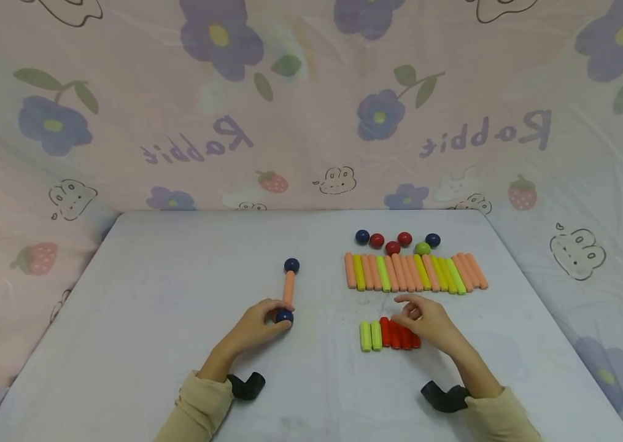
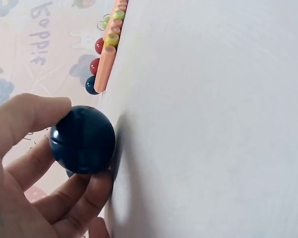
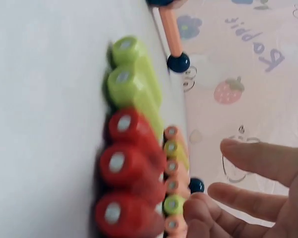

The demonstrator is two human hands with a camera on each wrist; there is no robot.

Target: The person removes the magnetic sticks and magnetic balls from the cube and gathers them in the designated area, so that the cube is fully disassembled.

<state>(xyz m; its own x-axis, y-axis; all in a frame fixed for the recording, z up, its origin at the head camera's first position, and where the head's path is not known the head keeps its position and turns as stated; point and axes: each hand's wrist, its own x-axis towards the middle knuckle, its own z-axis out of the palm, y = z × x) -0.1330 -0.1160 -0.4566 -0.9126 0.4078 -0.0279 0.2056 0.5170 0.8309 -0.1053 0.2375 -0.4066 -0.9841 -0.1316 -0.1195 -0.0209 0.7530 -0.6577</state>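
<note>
My left hand (image 1: 256,325) grips a dark blue ball (image 2: 83,140) between thumb and fingers, low over the white table. That ball sits at the near end of an orange rod (image 1: 288,287), with another dark blue ball (image 1: 291,266) at the rod's far end. On the other side, my right hand (image 1: 427,322) hovers by a row of short red rods (image 3: 123,168), its fingers loosely bent and holding nothing. Partly covered by that hand in the head view, the red rods lie beside two short light-green rods (image 1: 365,336). Silver discs show on the rod ends in the right wrist view.
Behind the short rods lies a long row of orange, yellow and green rods (image 1: 399,273). Past it sit loose balls: red (image 1: 393,248), green (image 1: 422,248) and dark blue (image 1: 363,237). A flower-and-rabbit printed sheet (image 1: 311,123) hangs around the table (image 1: 178,264).
</note>
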